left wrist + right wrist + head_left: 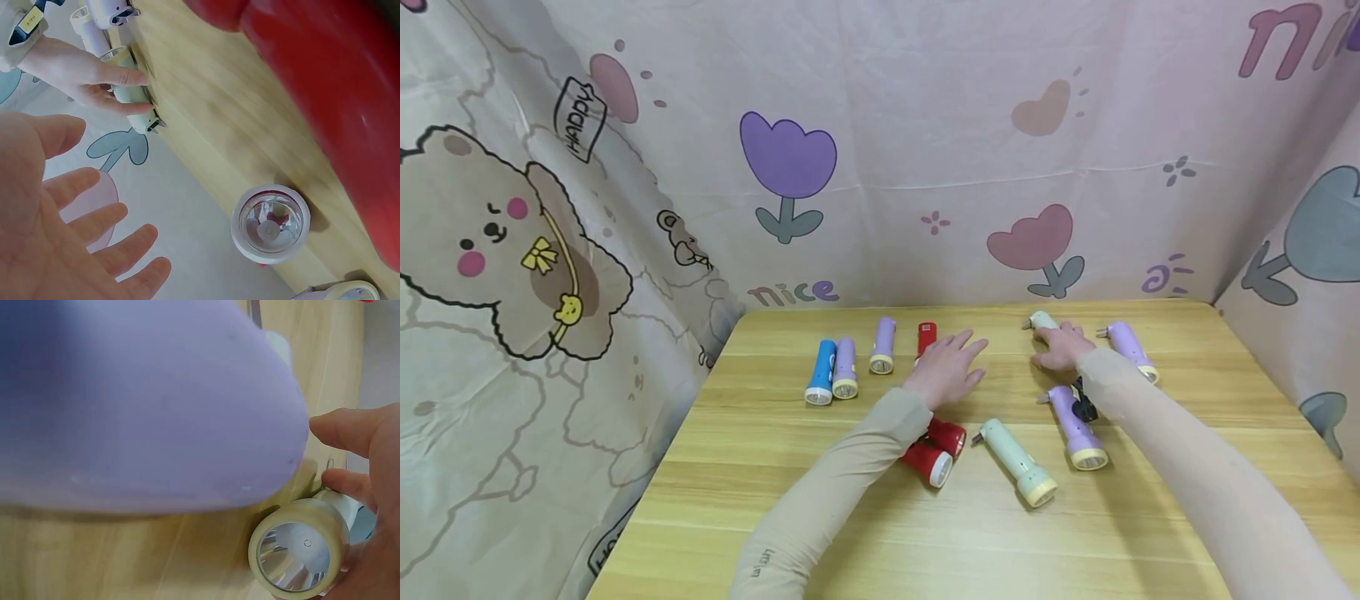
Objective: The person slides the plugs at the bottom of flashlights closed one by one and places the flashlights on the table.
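Observation:
My left hand [946, 368] hovers with fingers spread over a small red flashlight [927, 333] near the back of the table. The left wrist view shows its open palm [56, 231] apart from that flashlight's white-rimmed lens [270, 224]. At the back right, my right hand [1063, 346] grips a pale green flashlight [1042, 320]. Its thumb and finger lie across the body in the left wrist view. From the right wrist, the flashlight's cream head [300, 547] faces the camera, and a purple flashlight [156, 406] looms close in front.
Blue [822, 372] and purple flashlights [846, 368] stand left, another purple one [883, 344] beside them. Two red flashlights [929, 463] lie under my left forearm. A second pale green flashlight [1017, 462] lies front centre, purple ones [1075, 427] nearer right. Curtains back the wooden table [737, 483].

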A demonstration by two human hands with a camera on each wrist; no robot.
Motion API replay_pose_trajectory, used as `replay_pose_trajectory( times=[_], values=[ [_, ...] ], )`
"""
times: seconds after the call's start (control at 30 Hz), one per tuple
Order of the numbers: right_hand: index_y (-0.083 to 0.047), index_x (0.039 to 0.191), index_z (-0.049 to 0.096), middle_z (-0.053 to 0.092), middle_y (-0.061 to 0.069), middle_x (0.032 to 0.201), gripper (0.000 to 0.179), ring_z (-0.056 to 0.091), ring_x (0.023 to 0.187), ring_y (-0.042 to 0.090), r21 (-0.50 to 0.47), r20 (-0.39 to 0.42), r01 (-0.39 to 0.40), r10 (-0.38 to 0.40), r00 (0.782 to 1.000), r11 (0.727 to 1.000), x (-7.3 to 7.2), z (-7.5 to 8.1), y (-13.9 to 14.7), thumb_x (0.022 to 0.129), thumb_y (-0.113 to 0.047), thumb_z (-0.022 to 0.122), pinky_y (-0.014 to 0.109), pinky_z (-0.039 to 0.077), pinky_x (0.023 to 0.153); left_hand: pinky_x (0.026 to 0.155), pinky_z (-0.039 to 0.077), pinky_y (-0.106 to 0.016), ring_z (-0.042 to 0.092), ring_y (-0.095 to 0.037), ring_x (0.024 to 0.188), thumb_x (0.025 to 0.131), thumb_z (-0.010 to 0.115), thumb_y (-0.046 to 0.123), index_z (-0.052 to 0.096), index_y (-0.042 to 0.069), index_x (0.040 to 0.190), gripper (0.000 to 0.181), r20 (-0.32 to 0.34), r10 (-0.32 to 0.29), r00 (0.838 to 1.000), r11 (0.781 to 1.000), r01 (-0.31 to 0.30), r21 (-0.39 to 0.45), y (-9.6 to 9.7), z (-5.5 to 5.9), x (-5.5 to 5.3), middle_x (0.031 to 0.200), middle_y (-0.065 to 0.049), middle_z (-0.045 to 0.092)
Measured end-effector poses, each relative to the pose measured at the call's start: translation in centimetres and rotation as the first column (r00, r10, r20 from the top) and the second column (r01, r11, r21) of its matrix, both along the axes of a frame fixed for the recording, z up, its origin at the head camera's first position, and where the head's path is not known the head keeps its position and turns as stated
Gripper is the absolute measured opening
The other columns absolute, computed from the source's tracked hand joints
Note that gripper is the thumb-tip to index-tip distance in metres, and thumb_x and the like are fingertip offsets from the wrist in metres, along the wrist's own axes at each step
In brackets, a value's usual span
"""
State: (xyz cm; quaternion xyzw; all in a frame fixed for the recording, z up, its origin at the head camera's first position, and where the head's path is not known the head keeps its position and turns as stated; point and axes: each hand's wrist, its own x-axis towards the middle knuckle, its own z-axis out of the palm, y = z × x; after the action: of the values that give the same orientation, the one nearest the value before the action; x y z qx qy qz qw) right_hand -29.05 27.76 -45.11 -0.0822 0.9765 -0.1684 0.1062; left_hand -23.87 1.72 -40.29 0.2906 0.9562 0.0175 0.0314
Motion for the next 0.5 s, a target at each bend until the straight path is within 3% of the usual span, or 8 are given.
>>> replay_pose_trajectory(
  times=[0.27,0.5],
  values=[
    [0.001,0.135,0.056,0.052,0.038,0.126,0.052,0.047,0.104,0.048,-0.02,-0.043,-0.036,0.035,0.998,0.999,0.6,-0.1,-0.1,0.092,-0.026,0.063,0.058,0.045,0.088,0.123,0.036,-0.045,0.038,-0.026,0.15,0.106,0.046,0.043,0.035,0.026,0.158,0.055,0.005,-0.002,1.0,1.0,0.002,-0.016,0.1,0.0,0.2,0.166,-0.004,0.033],
    [0.001,0.125,0.063,0.06,0.034,0.117,0.041,0.051,0.104,0.047,-0.042,-0.104,-0.058,0.053,0.993,0.997,1.6,0.5,-0.2,0.091,-0.022,0.067,0.059,0.046,0.089,0.123,0.036,-0.046,0.039,-0.027,0.15,0.106,0.047,0.042,0.035,0.026,0.157,0.055,0.015,0.001,1.0,1.0,-0.001,-0.008,0.0,0.0,0.2,0.166,-0.005,0.033]
  ],
)
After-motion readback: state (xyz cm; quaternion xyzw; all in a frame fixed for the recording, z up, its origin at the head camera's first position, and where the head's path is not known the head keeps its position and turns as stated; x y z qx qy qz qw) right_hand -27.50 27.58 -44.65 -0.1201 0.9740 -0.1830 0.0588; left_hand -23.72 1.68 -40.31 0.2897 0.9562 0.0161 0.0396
